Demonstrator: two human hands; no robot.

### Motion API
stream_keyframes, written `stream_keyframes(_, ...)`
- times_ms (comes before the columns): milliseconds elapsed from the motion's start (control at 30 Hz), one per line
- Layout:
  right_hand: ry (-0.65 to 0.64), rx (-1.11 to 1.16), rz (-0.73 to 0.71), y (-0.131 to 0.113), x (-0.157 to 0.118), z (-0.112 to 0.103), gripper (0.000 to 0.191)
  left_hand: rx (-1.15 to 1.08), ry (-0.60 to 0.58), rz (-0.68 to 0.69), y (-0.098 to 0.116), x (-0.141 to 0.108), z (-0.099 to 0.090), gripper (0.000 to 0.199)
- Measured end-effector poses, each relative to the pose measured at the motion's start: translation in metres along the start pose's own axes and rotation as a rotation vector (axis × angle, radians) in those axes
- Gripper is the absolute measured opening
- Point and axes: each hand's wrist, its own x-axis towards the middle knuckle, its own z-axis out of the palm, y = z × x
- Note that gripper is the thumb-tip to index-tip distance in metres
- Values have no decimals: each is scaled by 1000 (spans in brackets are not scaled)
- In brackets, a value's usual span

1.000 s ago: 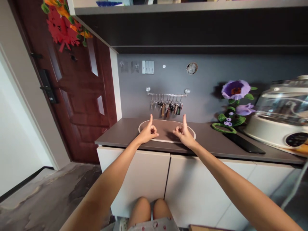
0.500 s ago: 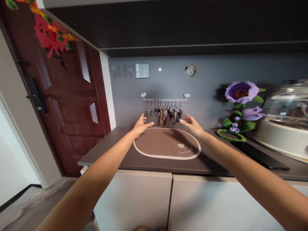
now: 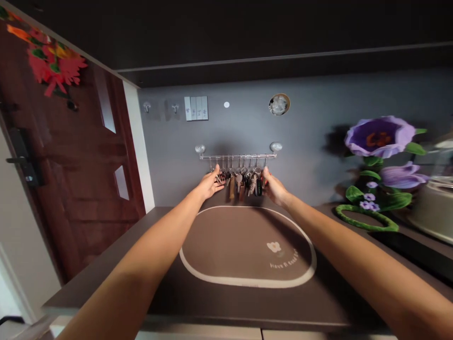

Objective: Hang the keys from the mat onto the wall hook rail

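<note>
Several bunches of keys [image 3: 241, 182] hang on hooks from a clear rail [image 3: 240, 156] fixed to the grey back wall. My left hand [image 3: 209, 185] is at the left end of the row, thumb up, with the leftmost keys between thumb and fingers. At the right end, my right hand [image 3: 276, 188] closes its thumb and fingers around the last keys, where a bit of red shows. Its fingertips are partly hidden. Below both hands lies a brown oval mat [image 3: 233, 245] with a pale rim, a flower and lettering.
A dark shelf [image 3: 226, 38] overhangs the counter [image 3: 219, 302]. On the right stand purple plush flowers [image 3: 380, 137], a black flat object [image 3: 414, 252] and a pale domed appliance [image 3: 433, 208]. A dark red door [image 3: 81, 189] is on the left. Small hooks and a switch panel [image 3: 197, 108] are on the wall.
Both hands have moved forward and up from above the mat to the two ends of the key row and closed on the keys there. My view has come closer to the wall.
</note>
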Motion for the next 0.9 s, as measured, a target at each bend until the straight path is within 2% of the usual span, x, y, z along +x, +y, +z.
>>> stream_keyframes(100,-5,94,41,5,6,9,54,-63,-71,56,-6,4,5,45)
stream_keyframes(267,93,199,-44,10,4,25,51,-192,-115,70,-18,2,13,47)
stream_keyframes(467,126,278,-69,15,4,42,49,-323,-43,17,-22,-2,33,50)
stream_keyframes(633,156,342,-2,12,10,58,54,-351,28,-51,-13,-6,41,49)
stream_keyframes(800,198,295,147,4,24,61,60,-501,73,-131,6,-10,48,44)
stream_keyframes(900,236,241,55,-6,42,61,58,-566,66,-163,23,-9,56,39)
